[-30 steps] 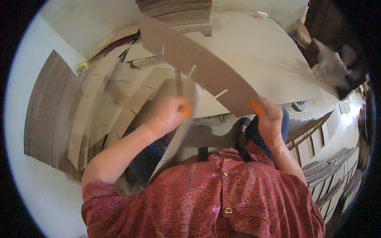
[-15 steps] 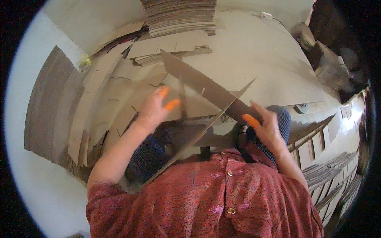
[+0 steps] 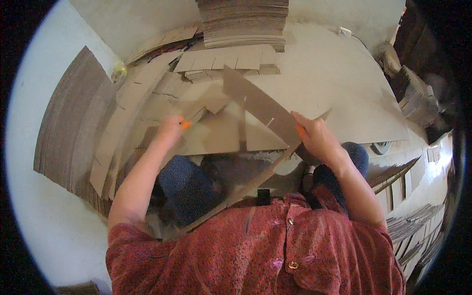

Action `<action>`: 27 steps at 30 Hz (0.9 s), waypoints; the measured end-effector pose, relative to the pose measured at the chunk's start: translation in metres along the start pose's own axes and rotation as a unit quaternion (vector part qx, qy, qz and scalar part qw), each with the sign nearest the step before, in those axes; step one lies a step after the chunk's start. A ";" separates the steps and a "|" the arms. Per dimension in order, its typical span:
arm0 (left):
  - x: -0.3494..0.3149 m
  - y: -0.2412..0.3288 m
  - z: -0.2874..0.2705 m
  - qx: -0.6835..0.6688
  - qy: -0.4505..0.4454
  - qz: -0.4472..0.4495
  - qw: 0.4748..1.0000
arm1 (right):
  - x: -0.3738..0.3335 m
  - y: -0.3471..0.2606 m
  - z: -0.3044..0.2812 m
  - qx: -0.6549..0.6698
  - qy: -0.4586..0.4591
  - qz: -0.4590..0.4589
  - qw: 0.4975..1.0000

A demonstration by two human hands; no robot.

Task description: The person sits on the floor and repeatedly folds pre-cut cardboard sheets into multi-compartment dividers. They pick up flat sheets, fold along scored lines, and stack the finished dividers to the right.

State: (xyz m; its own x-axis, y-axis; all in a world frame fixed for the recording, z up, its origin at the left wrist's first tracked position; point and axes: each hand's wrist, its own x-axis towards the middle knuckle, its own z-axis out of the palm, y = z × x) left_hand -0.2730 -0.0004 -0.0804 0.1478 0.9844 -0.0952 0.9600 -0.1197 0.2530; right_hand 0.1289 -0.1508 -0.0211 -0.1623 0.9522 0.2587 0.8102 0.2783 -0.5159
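Note:
Orange covers show on fingers of both hands. My right hand (image 3: 317, 137) is closed around a brown slotted cardboard strip (image 3: 255, 101), gripping it where another long cardboard strip (image 3: 260, 179) crosses it. That second strip slants down to the left, across my lap to my shirt. At the left, my left hand (image 3: 170, 129) is closed, its fingers pinching what looks like the edge of a thin cardboard piece (image 3: 197, 115), partly blurred. It is just right of the slotted cardboard strips (image 3: 129, 93) lying along the board's left side.
A pale board (image 3: 344, 93) lies before my knees. A tall cardboard stack (image 3: 243, 24) stands at its back, with a lower slotted pile (image 3: 226, 60) in front. More cardboard (image 3: 73, 120) leans at the left wall. Assembled dividers (image 3: 408, 221) sit on the right.
My left hand has moved left, and its spread fingers have closed. My right hand has moved up along the strip to the crossing. The whole view has shifted slightly.

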 end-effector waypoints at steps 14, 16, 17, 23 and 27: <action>-0.036 0.167 -0.039 -0.257 -0.280 0.066 0.923 | -0.022 -0.018 -0.020 0.038 0.080 -0.061 0.994; -0.052 0.185 -0.036 -0.172 -0.315 0.188 0.914 | -0.025 -0.012 -0.020 0.043 0.069 -0.046 0.996; -0.056 0.187 -0.034 -0.195 -0.311 0.180 0.913 | -0.027 -0.011 -0.021 0.044 0.070 -0.047 0.996; -0.070 0.207 -0.044 -0.227 -0.279 0.135 0.923 | -0.034 -0.013 -0.037 0.056 0.061 -0.018 0.996; -0.073 0.207 -0.029 -0.284 -0.298 0.197 0.890 | -0.033 -0.005 -0.033 0.039 0.065 -0.031 0.997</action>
State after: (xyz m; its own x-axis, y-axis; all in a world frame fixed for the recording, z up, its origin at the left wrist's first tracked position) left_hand -0.0918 -0.0930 0.0067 0.7093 0.6165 -0.3418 0.5554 -0.1901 0.8096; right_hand 0.1489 -0.1877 -0.0007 -0.1324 0.9100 0.3929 0.7533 0.3500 -0.5569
